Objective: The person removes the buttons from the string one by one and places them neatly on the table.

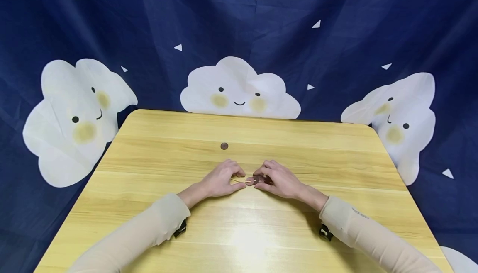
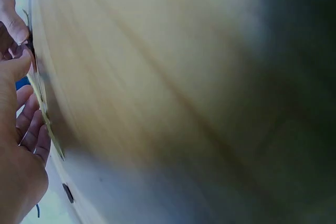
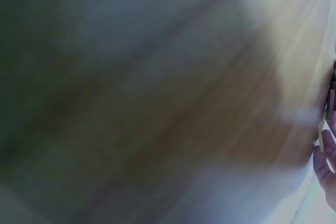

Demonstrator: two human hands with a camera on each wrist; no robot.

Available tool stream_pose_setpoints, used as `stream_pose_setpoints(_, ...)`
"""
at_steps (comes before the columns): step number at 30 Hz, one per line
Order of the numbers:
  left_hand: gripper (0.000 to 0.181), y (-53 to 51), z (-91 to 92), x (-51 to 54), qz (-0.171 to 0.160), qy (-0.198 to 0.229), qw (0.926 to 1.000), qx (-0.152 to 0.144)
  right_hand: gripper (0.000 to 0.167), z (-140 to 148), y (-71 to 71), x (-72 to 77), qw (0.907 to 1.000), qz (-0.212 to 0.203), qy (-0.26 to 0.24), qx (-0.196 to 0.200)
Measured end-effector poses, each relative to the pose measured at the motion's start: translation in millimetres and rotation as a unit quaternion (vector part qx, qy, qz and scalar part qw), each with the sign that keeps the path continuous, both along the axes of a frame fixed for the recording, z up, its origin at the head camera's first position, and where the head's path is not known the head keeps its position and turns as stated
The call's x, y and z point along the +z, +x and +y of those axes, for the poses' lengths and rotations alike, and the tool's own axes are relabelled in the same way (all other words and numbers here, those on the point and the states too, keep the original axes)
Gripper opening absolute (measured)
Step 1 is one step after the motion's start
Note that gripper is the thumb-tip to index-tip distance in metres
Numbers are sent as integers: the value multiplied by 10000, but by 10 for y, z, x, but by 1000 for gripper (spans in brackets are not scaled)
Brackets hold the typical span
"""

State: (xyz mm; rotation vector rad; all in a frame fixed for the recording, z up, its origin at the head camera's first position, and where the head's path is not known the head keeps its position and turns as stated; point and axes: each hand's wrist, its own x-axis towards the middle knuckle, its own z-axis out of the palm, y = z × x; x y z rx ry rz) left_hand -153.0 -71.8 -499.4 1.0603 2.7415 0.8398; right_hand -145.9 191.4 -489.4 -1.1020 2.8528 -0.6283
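Several brown, coin-like discs (image 1: 258,179) lie in an overlapping row between my two hands, just above the tabletop. A thin yellow cord (image 1: 237,180) runs across the leftmost disc (image 1: 249,181) and back toward the left palm. My left hand (image 1: 224,178) pinches that disc's edge between thumb and finger; in the left wrist view its thumb (image 2: 18,65) meets the disc, while the cord (image 2: 45,114) trails past the other fingers. My right hand (image 1: 281,180) holds the darker discs at the row's right end, partly hiding them. Some fingertips (image 3: 320,157) show at the right wrist view's edge.
One more brown disc (image 1: 224,146) lies flat on the wooden table (image 1: 157,140), beyond the left hand. Behind the table's far edge hangs a dark blue curtain (image 1: 157,24) with white clouds. Both wrist views are mostly blurred tabletop.
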Motion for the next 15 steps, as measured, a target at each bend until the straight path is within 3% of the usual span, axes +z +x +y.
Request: stream_pose_setpoints(15,38,22,163,7,-5,-159,9999,10,28,21,13,-36,10000,61,-60,-9)
